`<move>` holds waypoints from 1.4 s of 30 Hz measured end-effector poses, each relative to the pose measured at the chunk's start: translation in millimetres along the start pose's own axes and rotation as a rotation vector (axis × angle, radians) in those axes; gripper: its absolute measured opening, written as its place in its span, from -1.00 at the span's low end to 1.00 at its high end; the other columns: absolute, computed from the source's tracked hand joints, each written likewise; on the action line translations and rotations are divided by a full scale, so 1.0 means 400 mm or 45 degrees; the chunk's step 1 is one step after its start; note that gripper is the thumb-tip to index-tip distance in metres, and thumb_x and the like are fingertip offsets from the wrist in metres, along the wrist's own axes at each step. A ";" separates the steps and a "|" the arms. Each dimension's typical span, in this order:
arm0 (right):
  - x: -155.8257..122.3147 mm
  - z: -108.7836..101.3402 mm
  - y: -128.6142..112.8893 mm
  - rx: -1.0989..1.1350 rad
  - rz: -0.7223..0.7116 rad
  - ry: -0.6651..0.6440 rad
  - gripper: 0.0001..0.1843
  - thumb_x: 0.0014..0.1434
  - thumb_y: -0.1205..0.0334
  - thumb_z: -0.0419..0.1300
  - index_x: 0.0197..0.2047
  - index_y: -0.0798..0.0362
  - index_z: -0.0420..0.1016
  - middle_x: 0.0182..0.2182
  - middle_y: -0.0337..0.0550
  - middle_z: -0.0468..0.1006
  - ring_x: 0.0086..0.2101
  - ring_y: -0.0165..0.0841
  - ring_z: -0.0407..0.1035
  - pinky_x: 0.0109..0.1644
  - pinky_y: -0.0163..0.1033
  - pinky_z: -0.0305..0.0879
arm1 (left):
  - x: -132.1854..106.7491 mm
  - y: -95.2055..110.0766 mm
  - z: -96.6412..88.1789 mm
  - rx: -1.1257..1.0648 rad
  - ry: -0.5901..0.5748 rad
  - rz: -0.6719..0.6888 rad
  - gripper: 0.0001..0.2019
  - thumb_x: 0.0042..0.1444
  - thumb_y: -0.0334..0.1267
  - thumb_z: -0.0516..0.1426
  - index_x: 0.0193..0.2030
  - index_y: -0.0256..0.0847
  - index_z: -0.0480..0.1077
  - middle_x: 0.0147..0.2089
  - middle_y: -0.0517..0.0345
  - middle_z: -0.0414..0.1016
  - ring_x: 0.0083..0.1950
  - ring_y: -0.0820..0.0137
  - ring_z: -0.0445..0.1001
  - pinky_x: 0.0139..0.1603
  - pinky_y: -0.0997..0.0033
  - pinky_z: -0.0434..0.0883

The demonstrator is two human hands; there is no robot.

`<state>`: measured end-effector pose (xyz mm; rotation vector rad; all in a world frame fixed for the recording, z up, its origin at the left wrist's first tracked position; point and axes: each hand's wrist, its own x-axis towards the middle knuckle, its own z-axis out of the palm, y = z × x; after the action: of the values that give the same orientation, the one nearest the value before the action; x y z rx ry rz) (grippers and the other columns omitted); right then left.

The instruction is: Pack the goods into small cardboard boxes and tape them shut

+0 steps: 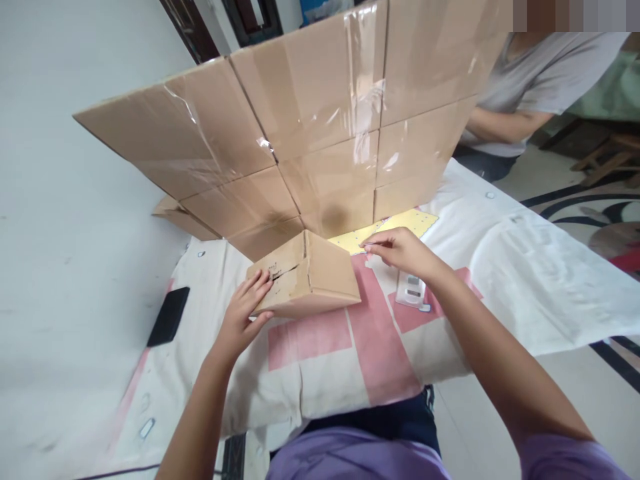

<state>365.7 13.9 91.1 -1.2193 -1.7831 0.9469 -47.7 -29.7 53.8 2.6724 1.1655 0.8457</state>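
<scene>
A small closed cardboard box (327,270) lies on the cloth, with a torn dark slit and printed marks on its top. My left hand (250,303) grips its left end, fingers across the top and thumb along the near side. Right of the box, my right hand (393,250) is closed in a pinch just above the cloth. Whatever small thing is between its fingertips is too tiny to make out. Below that hand lies a clear plastic pack (410,290) with small dark and grey pieces in it, partly hidden by my right forearm.
A large taped cardboard sheet (325,127) stands upright behind the box. A black flat device (169,317) lies at the left by the wall. White cloth with pink and yellow patches (383,340) covers the table. Another person (530,100) is beyond the sheet at the right, near a wooden stool (607,160).
</scene>
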 end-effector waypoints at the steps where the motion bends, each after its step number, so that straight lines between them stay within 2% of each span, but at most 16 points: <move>1: -0.008 0.006 -0.024 -0.017 -0.074 -0.030 -0.78 0.26 0.12 0.19 -0.25 0.04 0.62 -0.36 -0.16 0.62 -0.46 -0.36 0.37 -0.36 -0.27 0.21 | 0.008 -0.001 -0.003 0.012 -0.036 0.034 -0.39 0.37 -0.03 0.11 0.51 0.07 0.08 0.48 -0.06 0.21 0.53 0.05 0.12 0.45 -0.14 0.18; 2: -0.018 0.009 -0.045 -0.049 -0.139 -0.058 -0.79 0.27 0.18 0.17 -0.13 0.03 0.60 -0.31 -0.17 0.62 -0.42 -0.35 0.39 -0.32 -0.27 0.22 | 0.015 -0.002 -0.005 0.020 -0.070 0.066 -0.38 0.37 -0.03 0.11 0.51 0.06 0.07 0.48 -0.07 0.21 0.53 0.05 0.10 0.45 -0.14 0.18; 4: -0.041 0.010 -0.080 -0.143 -0.221 -0.106 -0.76 0.29 0.29 0.14 0.00 0.02 0.50 -0.36 -0.24 0.57 -0.44 -0.38 0.34 -0.32 -0.30 0.17 | 0.027 -0.005 -0.010 0.026 -0.123 0.116 -0.38 0.37 -0.03 0.11 0.51 0.04 0.07 0.48 -0.09 0.21 0.54 0.05 0.09 0.45 -0.14 0.16; 8: -0.087 0.006 -0.110 -0.229 -0.259 -0.180 -0.91 0.31 0.35 0.13 -0.19 0.02 0.45 -0.53 -0.36 0.40 -0.52 -0.43 0.23 -0.37 -0.32 0.07 | 0.038 -0.005 -0.014 0.035 -0.150 0.148 -0.39 0.38 -0.01 0.10 0.51 0.02 0.08 0.48 -0.10 0.21 0.54 0.05 0.09 0.44 -0.13 0.15; 12: -0.108 0.018 -0.107 -0.144 -0.304 -0.212 -0.85 0.34 0.35 0.13 -0.22 0.03 0.53 -0.34 -0.24 0.57 -0.35 -0.37 0.42 -0.23 -0.29 0.22 | 0.040 0.002 -0.011 0.062 -0.137 0.153 -0.38 0.37 -0.01 0.11 0.50 0.04 0.09 0.47 -0.09 0.23 0.53 0.04 0.11 0.43 -0.12 0.16; 15: -0.112 0.035 -0.100 -0.202 -0.351 -0.240 -0.80 0.38 0.35 0.09 -0.22 0.02 0.53 -0.26 -0.19 0.59 -0.23 -0.31 0.45 -0.10 -0.24 0.24 | 0.046 0.010 -0.008 0.090 -0.143 0.162 -0.38 0.36 -0.02 0.13 0.50 0.05 0.09 0.46 -0.07 0.25 0.52 0.04 0.12 0.42 -0.11 0.17; 21: -0.108 0.059 -0.082 -0.410 -0.395 -0.249 -0.86 0.42 0.29 0.10 -0.22 0.04 0.41 -0.23 -0.16 0.43 -0.26 -0.30 0.36 -0.12 -0.21 0.20 | 0.059 0.021 -0.007 0.121 -0.180 0.190 -0.39 0.36 -0.01 0.12 0.50 0.04 0.10 0.46 -0.06 0.25 0.52 0.06 0.13 0.42 -0.08 0.16; 27: -0.105 0.053 -0.083 -0.347 -0.424 -0.286 -0.81 0.36 0.47 0.05 -0.22 0.03 0.40 -0.31 -0.22 0.46 -0.26 -0.30 0.36 -0.14 -0.22 0.18 | 0.064 0.032 -0.008 0.138 -0.189 0.217 -0.39 0.36 -0.01 0.13 0.49 0.02 0.12 0.46 -0.05 0.25 0.53 0.08 0.12 0.44 -0.05 0.15; 31: -0.107 0.055 -0.077 -0.272 -0.508 -0.251 -0.80 0.33 0.51 0.06 -0.21 0.03 0.41 -0.28 -0.20 0.49 -0.25 -0.31 0.36 -0.14 -0.22 0.19 | 0.067 0.038 -0.007 0.160 -0.197 0.235 -0.39 0.36 -0.01 0.13 0.49 0.00 0.12 0.46 -0.06 0.26 0.52 0.08 0.13 0.45 -0.03 0.14; 35: -0.112 0.061 -0.067 -0.233 -0.485 -0.235 -0.80 0.31 0.51 0.07 -0.23 0.04 0.41 -0.31 -0.21 0.49 -0.26 -0.31 0.35 -0.15 -0.23 0.18 | 0.069 0.040 -0.007 0.164 -0.200 0.243 -0.38 0.35 -0.03 0.14 0.49 0.01 0.11 0.46 -0.04 0.26 0.52 0.08 0.12 0.45 -0.04 0.13; 39: -0.123 0.062 -0.071 -0.231 -0.450 -0.290 -0.80 0.32 0.50 0.06 -0.25 0.04 0.41 -0.32 -0.21 0.47 -0.27 -0.31 0.36 -0.15 -0.22 0.21 | 0.070 0.045 -0.009 0.144 -0.222 0.255 -0.38 0.35 -0.05 0.15 0.49 0.03 0.12 0.46 -0.02 0.26 0.53 0.08 0.11 0.46 -0.05 0.11; 41: -0.128 0.060 -0.072 -0.240 -0.429 -0.308 -0.81 0.33 0.48 0.06 -0.23 0.03 0.41 -0.26 -0.17 0.48 -0.24 -0.29 0.39 -0.11 -0.19 0.27 | 0.071 0.046 -0.008 0.133 -0.225 0.265 -0.39 0.34 -0.07 0.16 0.48 0.02 0.13 0.46 -0.02 0.26 0.53 0.09 0.11 0.47 -0.05 0.10; 42: -0.129 0.060 -0.071 -0.243 -0.404 -0.280 -0.86 0.34 0.44 0.10 -0.17 0.03 0.42 -0.16 -0.11 0.49 -0.16 -0.25 0.41 -0.05 -0.16 0.30 | 0.071 0.046 -0.008 0.127 -0.221 0.273 -0.39 0.34 -0.07 0.16 0.48 0.02 0.14 0.46 -0.02 0.26 0.53 0.09 0.11 0.47 -0.05 0.09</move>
<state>346.6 -46.7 96.8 -0.9312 -2.2050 0.7615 -21.8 -22.8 74.8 2.9225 0.9184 0.5788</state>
